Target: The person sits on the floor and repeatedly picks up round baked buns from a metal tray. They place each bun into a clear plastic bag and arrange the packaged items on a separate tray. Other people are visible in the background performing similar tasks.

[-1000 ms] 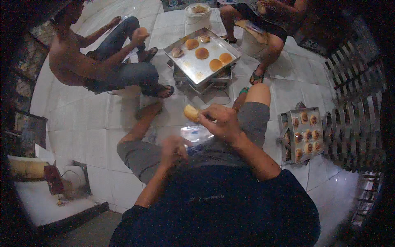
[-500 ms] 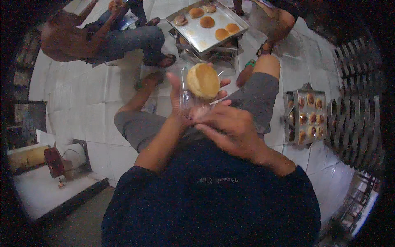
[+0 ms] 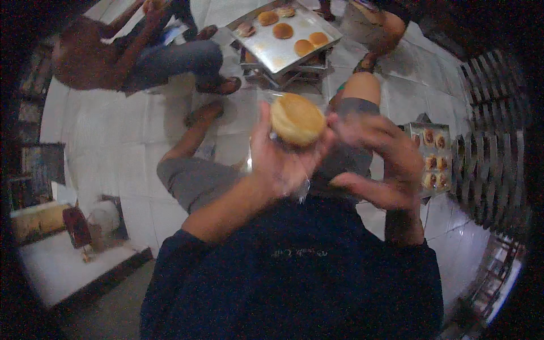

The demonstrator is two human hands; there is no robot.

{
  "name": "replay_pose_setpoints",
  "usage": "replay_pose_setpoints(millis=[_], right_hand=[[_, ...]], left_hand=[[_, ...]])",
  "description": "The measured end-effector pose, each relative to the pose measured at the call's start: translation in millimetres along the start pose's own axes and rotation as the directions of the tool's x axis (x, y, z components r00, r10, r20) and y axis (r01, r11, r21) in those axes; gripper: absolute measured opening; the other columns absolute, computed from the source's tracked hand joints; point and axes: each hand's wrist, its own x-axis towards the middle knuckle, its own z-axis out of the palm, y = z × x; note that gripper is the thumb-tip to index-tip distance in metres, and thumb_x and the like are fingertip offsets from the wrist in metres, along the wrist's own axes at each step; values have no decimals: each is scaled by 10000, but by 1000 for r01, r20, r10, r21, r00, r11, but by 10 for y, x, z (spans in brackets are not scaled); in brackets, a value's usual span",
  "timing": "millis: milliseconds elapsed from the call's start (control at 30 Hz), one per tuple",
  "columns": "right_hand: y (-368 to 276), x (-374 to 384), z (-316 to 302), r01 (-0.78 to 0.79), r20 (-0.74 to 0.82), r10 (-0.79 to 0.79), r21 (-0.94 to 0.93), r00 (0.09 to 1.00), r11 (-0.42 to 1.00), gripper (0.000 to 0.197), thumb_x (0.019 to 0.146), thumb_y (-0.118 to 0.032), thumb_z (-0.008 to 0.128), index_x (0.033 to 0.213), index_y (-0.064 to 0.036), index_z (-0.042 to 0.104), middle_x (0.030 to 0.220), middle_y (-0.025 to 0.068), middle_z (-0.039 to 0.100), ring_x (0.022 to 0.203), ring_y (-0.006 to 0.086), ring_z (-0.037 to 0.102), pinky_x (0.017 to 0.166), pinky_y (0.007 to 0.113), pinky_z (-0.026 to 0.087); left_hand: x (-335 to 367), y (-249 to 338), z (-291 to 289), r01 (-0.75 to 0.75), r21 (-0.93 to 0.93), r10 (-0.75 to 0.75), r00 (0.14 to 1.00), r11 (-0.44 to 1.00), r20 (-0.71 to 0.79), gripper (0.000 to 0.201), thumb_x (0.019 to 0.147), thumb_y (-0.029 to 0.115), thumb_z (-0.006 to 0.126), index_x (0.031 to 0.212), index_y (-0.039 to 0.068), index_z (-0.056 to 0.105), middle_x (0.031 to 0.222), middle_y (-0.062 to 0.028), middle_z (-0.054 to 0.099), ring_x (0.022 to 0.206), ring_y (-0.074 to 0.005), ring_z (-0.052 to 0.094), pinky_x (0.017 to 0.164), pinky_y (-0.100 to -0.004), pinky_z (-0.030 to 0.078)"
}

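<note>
A round golden bun (image 3: 298, 120) rests in my left hand (image 3: 283, 164), which is cupped under it with the fingers curled round its sides. Clear plastic wrap (image 3: 304, 190) hangs below the palm and seems to lie around the bun; its exact shape is hard to make out. My right hand (image 3: 391, 158) is apart from the bun, to its right, blurred by motion. Its thumb stands away from the fingers, and nothing shows between them.
Ahead on the tiled floor, a metal tray (image 3: 272, 56) of several round buns tops a stack of trays. Another tray (image 3: 433, 158) of topped buns stands at right, beside dark metal racks (image 3: 487, 164). Two people sit near the far tray. A white machine (image 3: 90, 226) is at left.
My right hand has let go of the plastic at my left wrist and swung out to the right. My left hand and the bun have shifted slightly right and nearer, and the bun has tilted.
</note>
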Motion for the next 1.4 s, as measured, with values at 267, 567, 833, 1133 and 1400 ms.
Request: replay_pose_setpoints(millis=[267, 567, 833, 1133, 1400], right_hand=[[118, -1104, 103, -682, -244, 828, 474, 505, 556, 466, 800, -305, 807, 1166, -42, 688, 1045, 101, 733, 969, 215, 699, 919, 376, 525], [1020, -1333, 396, -618, -205, 915, 684, 347, 387, 298, 912, -210, 688, 1063, 47, 698, 875, 48, 712, 751, 81, 614, 686, 237, 499], [916, -1227, 405, -293, -296, 929, 889, 222, 353, 150, 807, -185, 698, 749, -63, 633, 665, -11, 560, 558, 74, 467, 530, 221, 354], [581, -1004, 275, -372, -528, 810, 720, 255, 586, 157, 805, -167, 733, 800, -15, 692, 741, 37, 666, 669, 125, 595, 622, 278, 472], [782, -1977, 1166, -696, -339, 936, 649, 98, 308, 175, 807, -174, 738, 820, -1, 713, 744, 39, 679, 676, 114, 599, 629, 284, 477]], left_hand=[[303, -156, -655, -66, 970, 309, 951, 232, -9, 662, 932, 534, 613, 1366, 45, 511, 1255, -107, 587, 1076, -175, 574, 889, -299, 453], [678, -49, -505, 92, 995, 229, 970, -22, -85, 325, 909, 306, 715, 1049, 13, 714, 913, -48, 697, 794, -112, 606, 736, -293, 500], [393, -58, -272, -22, 999, 416, 909, 36, 5, 258, 909, 264, 717, 807, 36, 649, 735, -16, 638, 665, -95, 563, 656, -259, 473], [418, 216, 194, -213, 941, 408, 859, -263, 308, 195, 886, 166, 730, 787, 31, 631, 817, -18, 647, 779, -82, 584, 713, -257, 482], [177, 125, -1112, 83, 900, 291, 956, -427, 50, 230, 908, 207, 673, 875, -19, 688, 820, -133, 652, 780, -227, 623, 739, -375, 478]])
